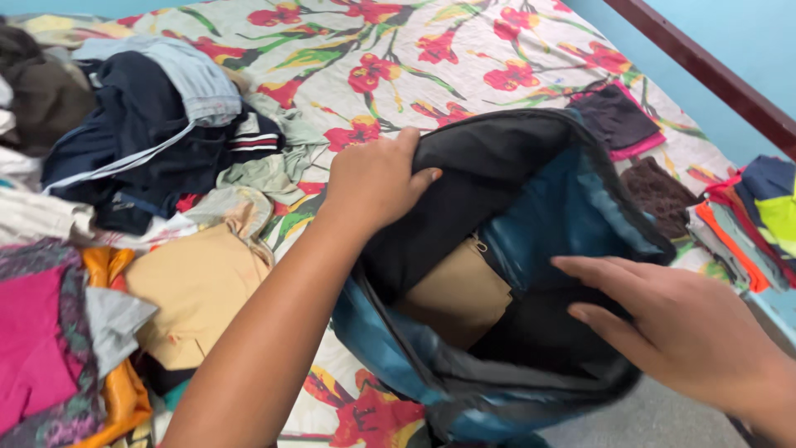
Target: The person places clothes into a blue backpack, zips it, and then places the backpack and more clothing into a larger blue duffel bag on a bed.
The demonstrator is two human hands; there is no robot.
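A blue and black bag (572, 207) lies open on a flowered bedsheet (431, 58). My left hand (373, 178) grips the bag's upper rim and holds the mouth open. Inside the bag lies a folded tan garment (456, 294) against a dark lining. My right hand (663, 319) hovers flat over the bag's opening at its right side, fingers extended and together, holding nothing.
A heap of loose clothes (141, 133) covers the left of the bed, with a tan garment (195, 286) and pink cloth (33, 340) nearer me. Folded clothes (746, 224) are stacked at the right edge. A dark folded piece (618, 120) lies behind the bag.
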